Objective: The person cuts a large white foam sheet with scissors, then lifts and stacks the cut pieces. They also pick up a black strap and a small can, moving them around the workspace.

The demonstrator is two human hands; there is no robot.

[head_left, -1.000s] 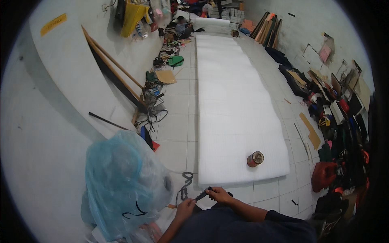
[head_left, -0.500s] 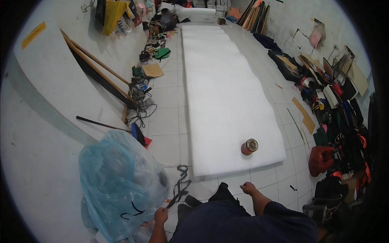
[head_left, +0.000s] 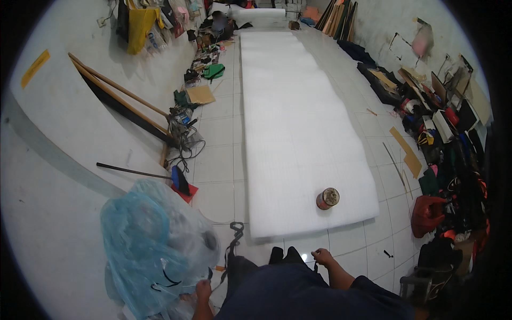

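Note:
My left hand (head_left: 203,288) is closed low on the left, beside a big bundle of clear and bluish plastic bags (head_left: 140,234). A dark grey strap (head_left: 232,245) runs from that hand up along the floor tiles, its far end curled. My right hand (head_left: 321,257) hangs just off the near edge of a long white foam sheet (head_left: 296,128), fingers bent together. A narrow dark strip shows below it, but I cannot tell what the fingers hold. On the sheet's near end stands a rusty, stained can (head_left: 327,198).
A broom (head_left: 133,169) and a red dustpan (head_left: 188,193) lie left, near long wooden pieces (head_left: 120,101) leaning on the wall. Heaped bags and boards line the right wall, with a red plastic bag (head_left: 426,216) nearest. A person (head_left: 220,24) is at the far left.
My view has shifted slightly forward. Both hands are lower and a little further left in the picture. The strap trails along with my left hand, closer to my legs.

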